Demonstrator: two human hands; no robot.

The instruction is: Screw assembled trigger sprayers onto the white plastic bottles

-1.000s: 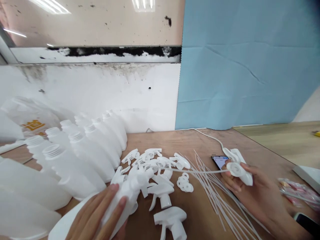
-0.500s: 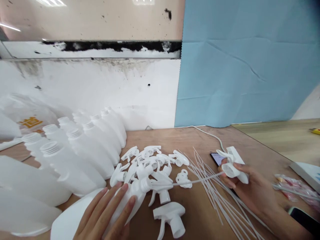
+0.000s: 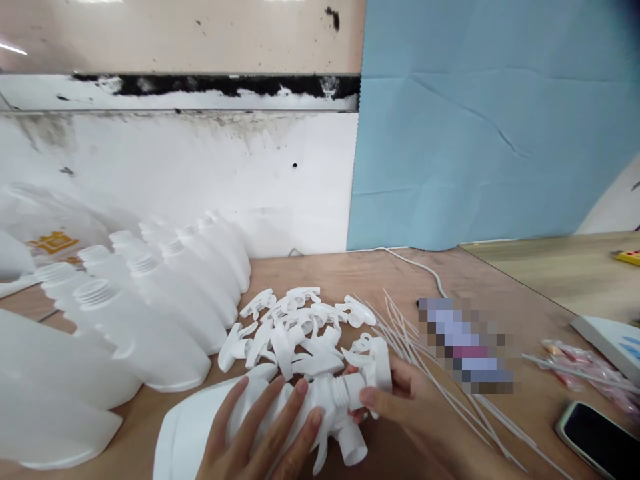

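A white bottle (image 3: 193,417) lies on its side at the bottom centre, its neck to the right. My left hand (image 3: 265,427) rests over it, fingers spread across its upper body and holding it. In my right hand (image 3: 400,393) is a white spray head (image 3: 379,367), gripped between thumb and fingers, its collar at the bottle's threaded mouth. The tube is not visible now. Beside the bottle neck, a loose spray head (image 3: 353,443) lies on the table, and several more (image 3: 300,333) are piled behind my hands.
Several upright white bottles (image 3: 175,287) stand at the left. Thin white tubes (image 3: 410,340) lie right of the pile, near a blurred-out phone (image 3: 463,343). Farther right are a dark phone (image 3: 600,437), plastic-wrapped items (image 3: 590,373) and a white box (image 3: 613,340). A cable (image 3: 420,267) runs along the back.
My right hand has moved left, bringing the spray head to the bottle mouth; its tube no longer shows. The bottle and my left hand have shifted right.
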